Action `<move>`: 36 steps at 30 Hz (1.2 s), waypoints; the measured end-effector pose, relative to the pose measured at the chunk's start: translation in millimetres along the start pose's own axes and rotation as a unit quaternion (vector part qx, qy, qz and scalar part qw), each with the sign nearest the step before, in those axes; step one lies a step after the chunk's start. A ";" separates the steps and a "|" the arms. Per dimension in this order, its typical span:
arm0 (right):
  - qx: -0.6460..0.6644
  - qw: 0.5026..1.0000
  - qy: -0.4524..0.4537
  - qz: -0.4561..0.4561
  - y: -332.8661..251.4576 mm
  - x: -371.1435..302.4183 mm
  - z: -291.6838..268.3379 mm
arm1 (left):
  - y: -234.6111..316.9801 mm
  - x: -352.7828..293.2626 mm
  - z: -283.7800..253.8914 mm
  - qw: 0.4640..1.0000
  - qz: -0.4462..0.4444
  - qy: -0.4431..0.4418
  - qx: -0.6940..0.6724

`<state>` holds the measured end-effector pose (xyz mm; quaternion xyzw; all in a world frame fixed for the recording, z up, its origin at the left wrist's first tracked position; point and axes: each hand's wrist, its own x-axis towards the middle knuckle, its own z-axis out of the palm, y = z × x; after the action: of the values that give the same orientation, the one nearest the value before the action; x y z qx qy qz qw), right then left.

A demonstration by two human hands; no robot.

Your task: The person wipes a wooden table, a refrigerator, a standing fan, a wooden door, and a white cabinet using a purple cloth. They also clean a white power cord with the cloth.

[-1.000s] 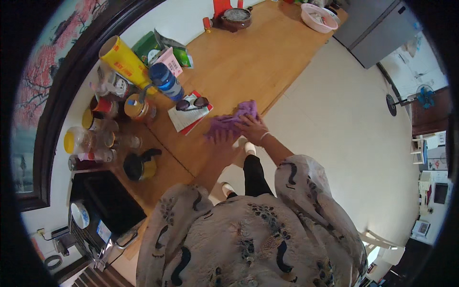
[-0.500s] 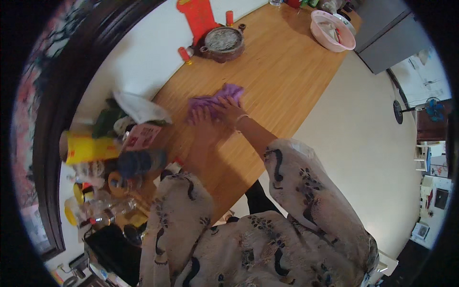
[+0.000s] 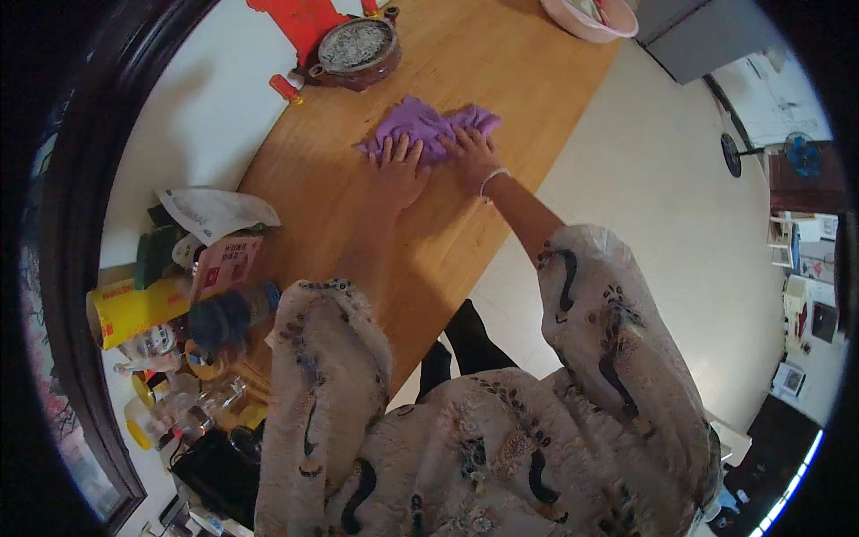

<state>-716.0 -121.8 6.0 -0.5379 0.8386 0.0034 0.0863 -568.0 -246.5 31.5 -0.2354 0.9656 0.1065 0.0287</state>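
A crumpled purple cloth point(image 3: 413, 123) lies on the wooden tabletop point(image 3: 501, 67). My left hand point(image 3: 399, 172) rests on the cloth's near left part, fingers spread flat and pointing away from me. On its right part lies my right hand point(image 3: 474, 161), also with fingers stretched out, a pale bracelet around the wrist. Both palms press the cloth down against the wood rather than gripping it. Beyond the cloth, to the left, stands a round dark incense burner point(image 3: 358, 54) filled with grey ash.
Beside the burner are a red stand point(image 3: 304, 27) and a small red candle point(image 3: 285, 89). A pink basin point(image 3: 591, 20) sits at the far right end. Crowding the left side are a yellow package point(image 3: 141, 311), a pink box point(image 3: 225, 265), a blue-capped bottle point(image 3: 234, 313) and several jars.
Both hands have moved away from me along the tabletop with the cloth, which is now spread wider. The hands are slightly farther apart, and the view has shifted.
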 end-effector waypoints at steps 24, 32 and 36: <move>0.085 0.991 -0.003 -0.099 -130.9 -258.0 21.6 | 48.0 -285.1 49.5 0.996 0.056 0.011 -0.066; 0.072 0.997 -0.009 0.008 1.1 -156.9 8.4 | 72.3 -107.4 20.5 0.986 0.148 0.065 -0.037; 0.087 0.995 -0.016 0.039 93.6 -86.4 -4.2 | 100.6 12.0 6.0 0.991 0.127 0.001 -0.031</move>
<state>-766.0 -4.9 14.7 -0.4950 0.8547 -0.0575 0.1455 -625.0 -163.4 43.6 -0.1120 0.9839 0.1391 0.0069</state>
